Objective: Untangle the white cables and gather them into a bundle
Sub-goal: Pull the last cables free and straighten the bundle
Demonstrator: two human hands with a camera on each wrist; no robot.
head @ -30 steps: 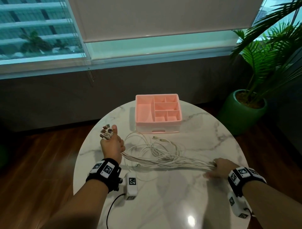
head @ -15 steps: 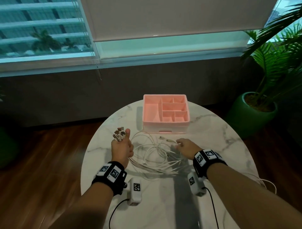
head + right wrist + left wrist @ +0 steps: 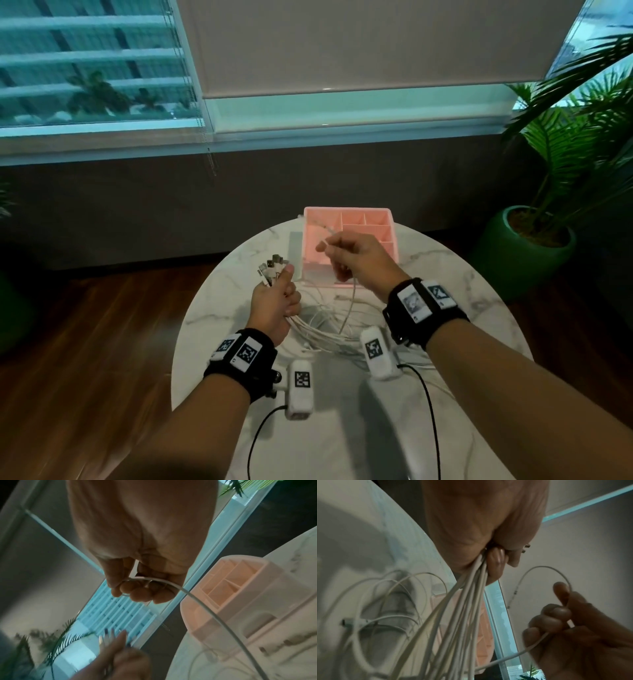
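Note:
My left hand (image 3: pixel 274 305) grips a bunch of white cables (image 3: pixel 464 601) in a fist, and their plug ends (image 3: pixel 270 269) stick up above the thumb. From the fist the cables fall in loose loops (image 3: pixel 329 325) onto the marble table (image 3: pixel 445 274). My right hand (image 3: pixel 356 257) is raised in front of the pink organiser and pinches a single white cable (image 3: pixel 197 599) between thumb and curled fingers. Its free end (image 3: pixel 513 595) arcs up over the hand, and the rest hangs down to the pile.
A pink compartment organiser (image 3: pixel 373 219) stands at the table's far edge, just behind my right hand. A green potted palm (image 3: pixel 524 246) is on the floor to the right. A window and a blind run along the back wall. Black leads trail from the wrist cameras.
My right hand left the taut cables at the table's right side, moved to the pile, and has now lifted one cable end up toward the left hand. The left fist rose slightly.

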